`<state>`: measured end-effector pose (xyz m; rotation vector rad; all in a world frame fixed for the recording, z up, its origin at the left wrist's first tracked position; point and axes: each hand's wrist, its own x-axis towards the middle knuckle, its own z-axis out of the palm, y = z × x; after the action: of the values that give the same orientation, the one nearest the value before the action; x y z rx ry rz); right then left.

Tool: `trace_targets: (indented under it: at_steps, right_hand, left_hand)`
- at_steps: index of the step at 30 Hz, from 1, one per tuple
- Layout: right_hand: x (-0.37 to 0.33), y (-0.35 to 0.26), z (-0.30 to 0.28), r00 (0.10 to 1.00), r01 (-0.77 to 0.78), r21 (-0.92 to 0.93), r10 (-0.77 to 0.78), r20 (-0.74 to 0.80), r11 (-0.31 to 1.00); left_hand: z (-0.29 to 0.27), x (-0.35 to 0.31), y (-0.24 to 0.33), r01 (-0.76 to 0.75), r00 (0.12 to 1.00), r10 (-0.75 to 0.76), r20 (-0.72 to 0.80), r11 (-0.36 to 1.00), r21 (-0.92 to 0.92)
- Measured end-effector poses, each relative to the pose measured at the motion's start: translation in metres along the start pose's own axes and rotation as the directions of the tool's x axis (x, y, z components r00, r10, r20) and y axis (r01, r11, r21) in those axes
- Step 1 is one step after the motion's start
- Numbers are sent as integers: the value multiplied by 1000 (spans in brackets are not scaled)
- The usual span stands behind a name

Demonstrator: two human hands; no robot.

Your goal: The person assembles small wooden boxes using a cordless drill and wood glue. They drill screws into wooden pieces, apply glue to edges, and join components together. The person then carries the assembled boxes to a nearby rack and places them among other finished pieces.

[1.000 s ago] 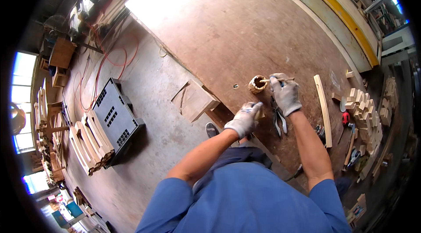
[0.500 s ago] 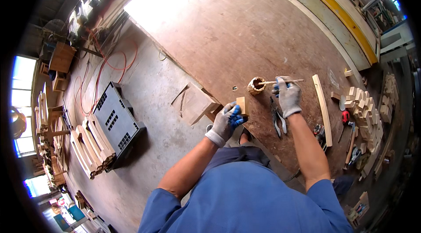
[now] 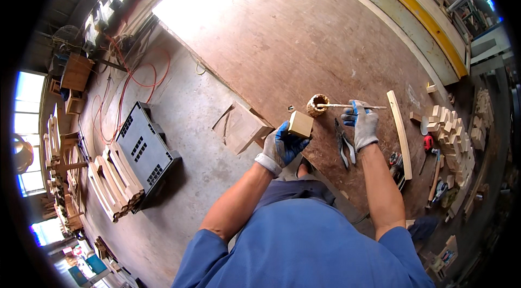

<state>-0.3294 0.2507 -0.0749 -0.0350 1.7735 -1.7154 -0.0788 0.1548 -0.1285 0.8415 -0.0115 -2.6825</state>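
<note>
My left hand (image 3: 283, 147), in a grey glove with blue fingertips, is closed around a small wooden block (image 3: 300, 124) near the table's edge. One broad face of the block is turned up. My right hand (image 3: 363, 124), gloved the same way, grips a thin wooden stick (image 3: 341, 106) held almost level. The stick's left end is at the mouth of a small crusted, tan pot (image 3: 315, 104); whether it has bristles cannot be made out. Between my hands, on the brown table (image 3: 260, 55), lie dark-jawed pliers (image 3: 344, 146) with pale handles.
A slim wooden strip (image 3: 399, 135) lies right of my right hand. Farther right are stacked wooden blocks (image 3: 449, 133), a red tool (image 3: 428, 143) and a hammer (image 3: 434, 179). On the floor at left, a grey crate (image 3: 145, 147) stands beside cut wooden pieces (image 3: 114, 182).
The block has turned in my left hand and shows more of its broad face. My right hand has shifted slightly right and down, and the stick lies more level.
</note>
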Motion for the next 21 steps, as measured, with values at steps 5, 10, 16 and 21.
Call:
trace_targets:
  at_steps: [5,10,16,21]
  right_hand:
    - [3,-6,-15,999,-12,55,14,-35,998]
    - [8,3,-25,997,-72,36,71,11,997]
    - [-2,-20,-39,992,-123,260,116,43,958]
    - [-39,-47,-43,983,-75,274,24,183,959]
  left_hand:
    - [-7,6,1,16,999,-14,53,999,-45]
    - [-3,12,2,40,999,-39,17,998,-52]
    - [2,15,4,38,999,-36,25,996,-85]
    - [9,16,4,3,991,1,133,999,-33]
